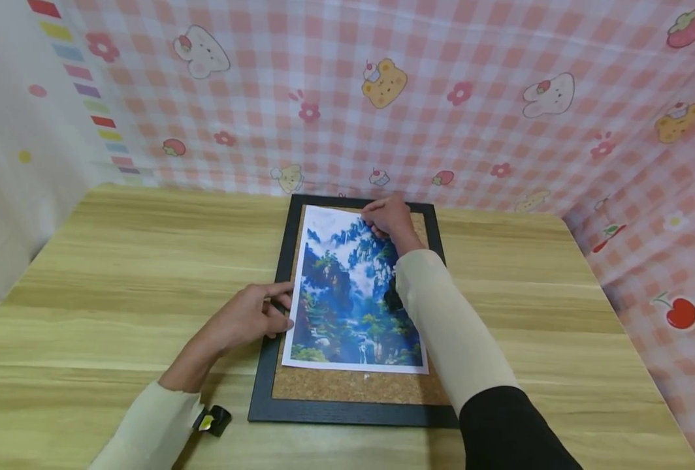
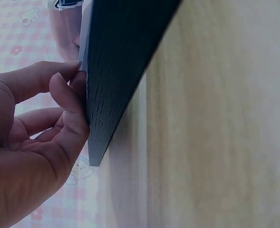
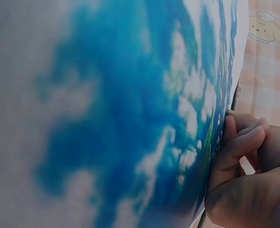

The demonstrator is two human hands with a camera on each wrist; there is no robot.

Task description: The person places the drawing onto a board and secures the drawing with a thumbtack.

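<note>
A landscape print of blue mountains and waterfalls lies slightly skewed on a cork board with a black frame. Beside the print's left edge, my left hand spans the frame, index finger and thumb touching the paper's margin. The left wrist view has the loosely bent fingers of that hand against the frame's side. My right hand pinches the print's top edge with curled fingers, covering its upper right corner. Up close in the right wrist view, these fingertips meet the paper's edge.
The board rests on a light wooden table. Behind it hangs a pink checked cloth with cartoon prints, which also covers the right side. A small black object with a yellow patch is at the left cuff.
</note>
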